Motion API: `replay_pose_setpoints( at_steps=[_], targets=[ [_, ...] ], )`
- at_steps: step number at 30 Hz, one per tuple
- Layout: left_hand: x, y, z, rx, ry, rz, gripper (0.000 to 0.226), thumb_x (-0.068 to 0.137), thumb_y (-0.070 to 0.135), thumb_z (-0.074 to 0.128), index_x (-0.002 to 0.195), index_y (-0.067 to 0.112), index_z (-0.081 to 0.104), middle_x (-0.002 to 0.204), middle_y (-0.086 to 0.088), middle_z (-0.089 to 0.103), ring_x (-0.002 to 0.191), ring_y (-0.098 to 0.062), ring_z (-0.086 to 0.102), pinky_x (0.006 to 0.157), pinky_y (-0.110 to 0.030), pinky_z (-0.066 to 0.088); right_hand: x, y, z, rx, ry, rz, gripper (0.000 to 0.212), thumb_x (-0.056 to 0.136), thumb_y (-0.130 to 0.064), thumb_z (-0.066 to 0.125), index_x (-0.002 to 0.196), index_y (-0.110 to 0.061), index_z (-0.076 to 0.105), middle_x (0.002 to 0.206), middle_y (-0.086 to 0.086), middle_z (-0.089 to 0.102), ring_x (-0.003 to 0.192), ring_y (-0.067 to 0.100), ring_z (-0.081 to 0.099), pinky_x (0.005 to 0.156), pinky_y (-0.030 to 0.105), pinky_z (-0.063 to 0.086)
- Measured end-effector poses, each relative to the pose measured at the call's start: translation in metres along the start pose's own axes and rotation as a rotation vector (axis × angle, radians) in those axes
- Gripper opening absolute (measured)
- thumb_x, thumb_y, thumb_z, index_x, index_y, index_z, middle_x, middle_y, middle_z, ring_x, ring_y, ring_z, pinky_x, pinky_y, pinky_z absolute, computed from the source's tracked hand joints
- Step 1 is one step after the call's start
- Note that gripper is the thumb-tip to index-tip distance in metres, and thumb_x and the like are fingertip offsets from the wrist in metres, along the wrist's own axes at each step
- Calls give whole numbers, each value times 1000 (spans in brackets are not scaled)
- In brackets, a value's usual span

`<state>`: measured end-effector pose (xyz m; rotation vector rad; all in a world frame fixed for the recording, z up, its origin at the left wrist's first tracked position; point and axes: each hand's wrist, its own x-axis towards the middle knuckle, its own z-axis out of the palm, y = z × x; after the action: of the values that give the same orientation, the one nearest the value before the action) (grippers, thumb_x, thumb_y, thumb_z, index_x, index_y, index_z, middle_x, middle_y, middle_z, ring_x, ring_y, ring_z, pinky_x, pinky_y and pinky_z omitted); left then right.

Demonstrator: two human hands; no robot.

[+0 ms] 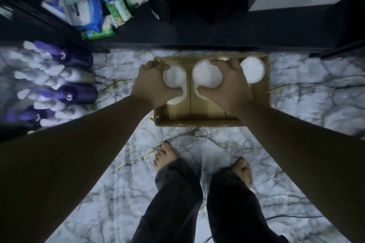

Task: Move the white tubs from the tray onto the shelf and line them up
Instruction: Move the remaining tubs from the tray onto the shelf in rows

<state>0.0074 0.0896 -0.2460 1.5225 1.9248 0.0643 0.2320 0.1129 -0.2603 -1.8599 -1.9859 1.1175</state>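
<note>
The marble floor carries a cardboard tray at twelve o'clock from the feet, and the dark shelf lies further on at twelve o'clock. Both hands are down in the tray. The left hand has its fingers curled around one white tub; the right hand grasps a second tub. A third tub stands free at three o'clock of the right hand. Each held tub must go up and forward.
</note>
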Motion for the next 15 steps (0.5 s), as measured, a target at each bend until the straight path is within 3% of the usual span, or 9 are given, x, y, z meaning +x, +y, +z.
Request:
replay_pose_setpoints(
  at_steps=[4, 7, 10, 13, 15],
  targets=[
    [-60, 39, -56, -137, 95, -8, 69, 62, 51, 75, 124, 23, 67, 107, 2, 56, 110, -22, 56, 89, -21, 34, -39, -39, -61, 102, 47, 78, 73, 67, -42, 89, 133, -30, 62, 130, -4, 44, 104, 2, 46, 95, 16, 39],
    [-106, 69, -98, -268, 133, -55, 67, 59, 53, 72, 121, 30, 69, 102, 13, 51, 106, -11, 54, 88, -18, 35, -74, -72, -105, 204, 76, 108, 63, 59, -55, 85, 119, -41, 67, 119, -18, 43, 107, 2, 56, 100, 24, 49],
    [-153, 102, -146, -380, 155, -87, 71, 55, 61, 71, 121, 35, 68, 115, 8, 51, 103, -4, 56, 93, -16, 40, -110, -111, -153, 271, 96, 84, 61, 55, -63, 80, 112, -44, 66, 119, -9, 45, 113, 12, 57, 103, 35, 50],
    [-195, 138, -199, -462, 194, -85, 70, 51, 59, 73, 117, 37, 68, 116, 7, 50, 98, 12, 53, 84, -2, 40, -141, -156, -209, 317, 107, 54, 58, 59, -52, 87, 110, -35, 65, 119, -4, 45, 106, 5, 56, 97, 27, 49],
    [-218, 162, -232, -492, 229, -58, 68, 51, 54, 77, 116, 35, 68, 113, 11, 50, 102, 14, 51, 83, 0, 40, -157, -183, -246, 332, 116, 20, 53, 64, -40, 90, 111, -35, 65, 116, -5, 44, 102, -4, 55, 88, 19, 48]
  ],
)
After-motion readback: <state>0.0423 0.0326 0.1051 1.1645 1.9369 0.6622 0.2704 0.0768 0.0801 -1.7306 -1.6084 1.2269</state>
